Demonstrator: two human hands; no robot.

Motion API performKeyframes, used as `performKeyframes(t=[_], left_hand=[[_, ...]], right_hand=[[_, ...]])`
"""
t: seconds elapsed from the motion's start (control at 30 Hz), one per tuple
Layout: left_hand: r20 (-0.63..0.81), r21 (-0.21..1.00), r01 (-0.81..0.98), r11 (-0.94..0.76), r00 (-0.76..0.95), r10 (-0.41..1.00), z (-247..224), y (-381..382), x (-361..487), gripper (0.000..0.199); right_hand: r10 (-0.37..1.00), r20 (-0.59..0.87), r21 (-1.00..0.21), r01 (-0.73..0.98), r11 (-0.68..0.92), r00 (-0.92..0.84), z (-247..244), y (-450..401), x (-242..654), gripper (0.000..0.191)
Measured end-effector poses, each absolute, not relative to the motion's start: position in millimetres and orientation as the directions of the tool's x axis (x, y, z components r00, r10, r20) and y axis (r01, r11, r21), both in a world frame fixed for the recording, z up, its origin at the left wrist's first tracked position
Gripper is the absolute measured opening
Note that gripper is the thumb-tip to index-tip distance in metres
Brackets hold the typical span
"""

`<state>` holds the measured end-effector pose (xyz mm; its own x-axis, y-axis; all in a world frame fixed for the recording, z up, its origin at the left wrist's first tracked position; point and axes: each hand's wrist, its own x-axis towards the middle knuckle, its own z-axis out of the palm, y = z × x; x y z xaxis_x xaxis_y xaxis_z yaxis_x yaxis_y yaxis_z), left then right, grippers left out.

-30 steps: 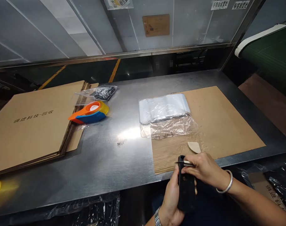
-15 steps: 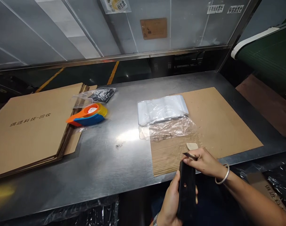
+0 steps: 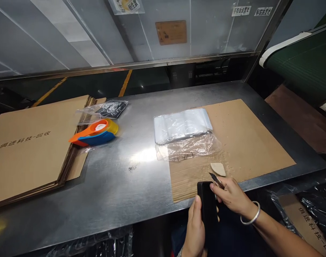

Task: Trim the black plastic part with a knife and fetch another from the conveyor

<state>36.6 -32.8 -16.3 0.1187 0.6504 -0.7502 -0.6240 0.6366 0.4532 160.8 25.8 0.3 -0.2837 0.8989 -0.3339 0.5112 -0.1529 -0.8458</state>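
Note:
My left hand grips a flat black case-like object upright at the table's near edge. My right hand, with a silver bangle on the wrist, pinches thin pointed metal tweezers just above the top right corner of the black object. A small pale oval piece lies on the brown cardboard sheet right beyond the tweezers' tip. Farther back on the sheet's left edge sits a stack of clear plastic bags, with a crinkled clear bag in front of it.
On the steel table, a stack of flattened cartons lies at the left. An orange-and-blue tape dispenser and a bag with dark contents are beside it. A green conveyor runs at the right.
My right hand has drawn the tweezers off the black object's top to its right corner. My left hand has tilted the object so its hole no longer shows. The view has shifted slightly.

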Motion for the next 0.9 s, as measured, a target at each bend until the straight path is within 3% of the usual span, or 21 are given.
performKeyframes(t=[0.17,0.33,0.53,0.9], left_hand=[[-0.75,0.394,-0.675,0.624,0.156,0.643,-23.2,-35.4,33.0,0.05],[-0.722,0.332,-0.684,0.649,0.259,0.641,-26.2,-35.0,29.8,0.055],[-0.727,0.327,-0.716,0.616,0.226,0.648,-27.4,-34.1,30.8,0.055],[-0.816,0.316,-0.842,0.437,-0.006,0.578,-46.4,-44.5,38.1,0.02]], right_hand=[[0.869,-0.422,-0.885,0.322,-0.335,-0.257,-10.7,27.2,157.7,0.041],[0.864,-0.467,-0.88,0.19,-0.434,-0.189,-10.3,25.3,159.1,0.04],[0.877,-0.434,-0.89,0.247,-0.383,-0.205,0.2,19.8,157.3,0.031],[0.951,-0.292,-0.864,0.453,-0.219,-0.097,-3.1,17.3,138.4,0.007]])
